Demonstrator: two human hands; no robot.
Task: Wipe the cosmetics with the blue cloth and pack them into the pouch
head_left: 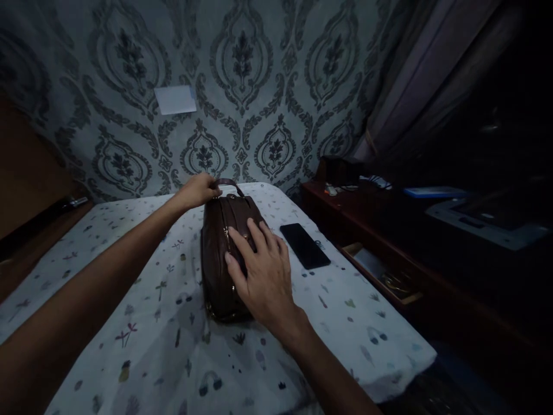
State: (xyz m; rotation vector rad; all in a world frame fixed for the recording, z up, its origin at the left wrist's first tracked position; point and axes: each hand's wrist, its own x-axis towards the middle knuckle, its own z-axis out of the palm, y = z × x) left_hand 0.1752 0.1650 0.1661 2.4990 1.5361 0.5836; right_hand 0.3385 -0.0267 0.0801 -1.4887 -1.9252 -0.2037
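A dark brown leather bag [215, 259] with gold-coloured zips lies on a white patterned bed sheet [151, 323]. Its carrying loop [228, 182] arches up at the far end. My left hand [199, 190] reaches to that end, its fingers closed around the left part of the loop. On the bag's upper face, near the zip, my right hand [265, 271] rests with fingers spread and nothing held in it. A black smartphone [305, 246] lies flat on the sheet, just right of the bag and apart from it.
A dark red wooden desk [311, 193] stands along the right, with an open drawer [389, 276] holding small items. On the desk are cables [345, 187] and a blue flat object [434, 192]. Patterned wallpaper [242, 69] rises behind the bed; a curtain [415, 69] hangs right.
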